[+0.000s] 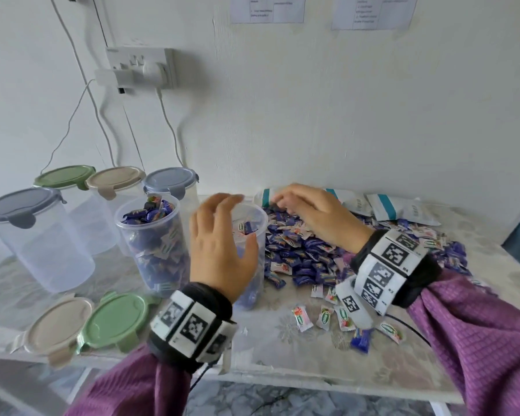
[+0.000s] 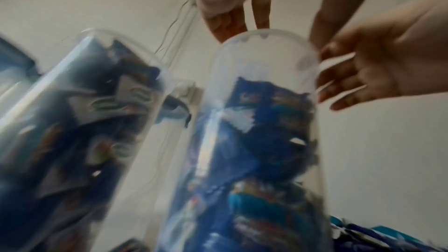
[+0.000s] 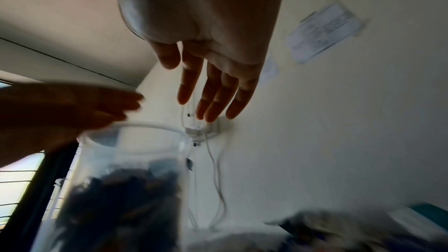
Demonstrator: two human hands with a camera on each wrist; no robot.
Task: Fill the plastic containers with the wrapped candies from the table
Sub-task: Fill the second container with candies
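Wrapped candies (image 1: 306,250), mostly blue with some white, lie heaped on the right half of the counter (image 1: 282,355), with a few strays nearer the front edge. One open container (image 1: 153,235) is filled to its rim; a second open container (image 1: 252,223), just right of it, is about two-thirds full, judging from the left wrist view. The left hand (image 1: 219,247) hovers at this container's near side, fingers spread and holding nothing. The right hand (image 1: 315,214) reaches over the heap, fingers loose and extended, also holding nothing. Four lidded containers (image 1: 39,235) stand empty at the rear left; two loose lids (image 1: 87,322) lie in front. By this evidence, the task is under half complete.
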